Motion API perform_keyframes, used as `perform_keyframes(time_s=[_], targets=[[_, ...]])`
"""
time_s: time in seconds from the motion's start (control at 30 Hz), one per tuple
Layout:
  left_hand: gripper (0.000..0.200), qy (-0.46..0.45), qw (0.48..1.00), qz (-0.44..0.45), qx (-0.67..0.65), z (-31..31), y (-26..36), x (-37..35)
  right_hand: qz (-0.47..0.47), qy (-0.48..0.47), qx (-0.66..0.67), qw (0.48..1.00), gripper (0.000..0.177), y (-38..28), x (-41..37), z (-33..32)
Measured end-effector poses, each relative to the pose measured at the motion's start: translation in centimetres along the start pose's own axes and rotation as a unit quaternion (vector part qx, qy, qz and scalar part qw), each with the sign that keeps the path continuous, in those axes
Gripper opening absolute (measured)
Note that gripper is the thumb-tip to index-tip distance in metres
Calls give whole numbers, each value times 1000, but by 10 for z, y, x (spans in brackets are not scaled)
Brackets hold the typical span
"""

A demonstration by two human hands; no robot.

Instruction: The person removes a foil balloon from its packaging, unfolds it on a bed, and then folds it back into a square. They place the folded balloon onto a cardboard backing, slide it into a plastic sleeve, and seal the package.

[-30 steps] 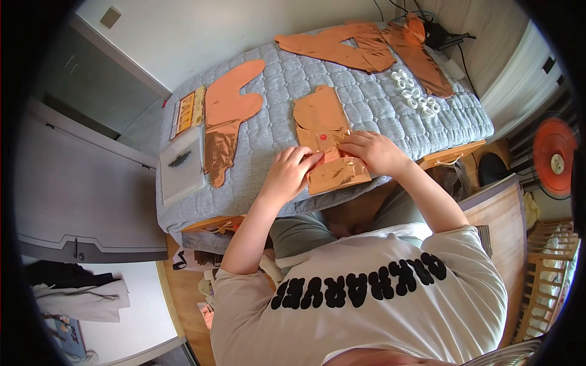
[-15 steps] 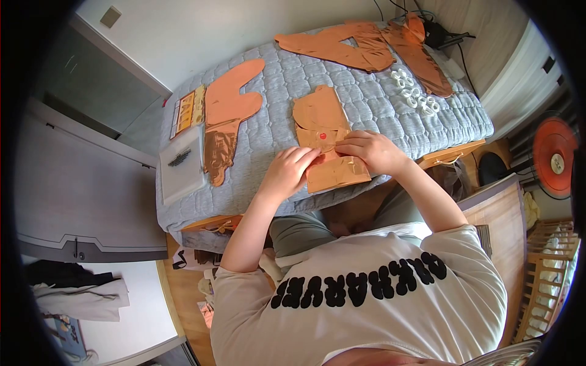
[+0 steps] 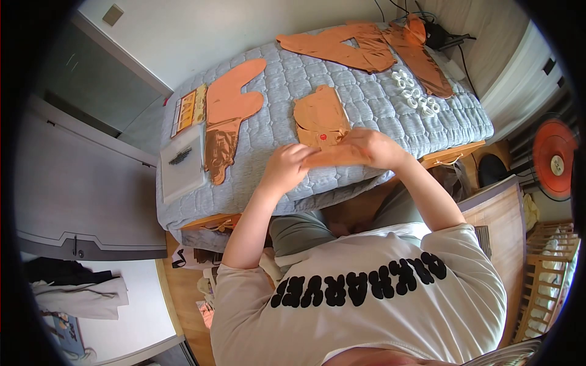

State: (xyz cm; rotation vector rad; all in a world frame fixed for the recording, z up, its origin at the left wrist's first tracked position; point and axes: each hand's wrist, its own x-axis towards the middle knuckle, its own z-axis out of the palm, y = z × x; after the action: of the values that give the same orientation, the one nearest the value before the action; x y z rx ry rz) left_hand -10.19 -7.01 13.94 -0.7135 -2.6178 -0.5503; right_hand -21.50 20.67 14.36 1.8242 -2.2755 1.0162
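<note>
An uninflated orange foil balloon (image 3: 320,113) lies flat on the bed, with a small red mark near its middle. Its near end is lifted and creased across between my two hands. My left hand (image 3: 287,168) pinches the left side of that end, fingers closed. At the right side, my right hand (image 3: 375,148) grips it with bent fingers. Left of them rests another flat foil balloon (image 3: 232,100), its lower part darker and shiny.
More flat foil balloons (image 3: 342,46) lie at the back of the bed (image 3: 281,73), near several white ribbon rolls (image 3: 415,94). A clear plastic bag (image 3: 183,168) and a printed card (image 3: 188,111) are at the left. A red fan (image 3: 555,157) stands at the right.
The balloon's near end, flat toward the bed's edge before, is now raised and folded up between my hands. Both hands stay in nearly the same place.
</note>
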Motion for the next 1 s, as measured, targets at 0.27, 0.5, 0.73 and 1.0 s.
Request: perform_keyframes(time_s=[0.27, 0.5, 0.73, 1.0], targets=[[39, -48, 890, -313, -327, 2, -24, 26, 329, -66, 167, 927, 41, 23, 45, -14], [43, -116, 889, -302, -324, -9, -27, 42, 375, -55, 245, 893, 43, 39, 46, -6], [32, -130, 875, -332, -326, -3, -40, 41, 383, -48, 214, 897, 39, 29, 48, -10], [47, -103, 885, -377, -253, -13, -28, 40, 411, -78, 140, 898, 54, 37, 56, -11]])
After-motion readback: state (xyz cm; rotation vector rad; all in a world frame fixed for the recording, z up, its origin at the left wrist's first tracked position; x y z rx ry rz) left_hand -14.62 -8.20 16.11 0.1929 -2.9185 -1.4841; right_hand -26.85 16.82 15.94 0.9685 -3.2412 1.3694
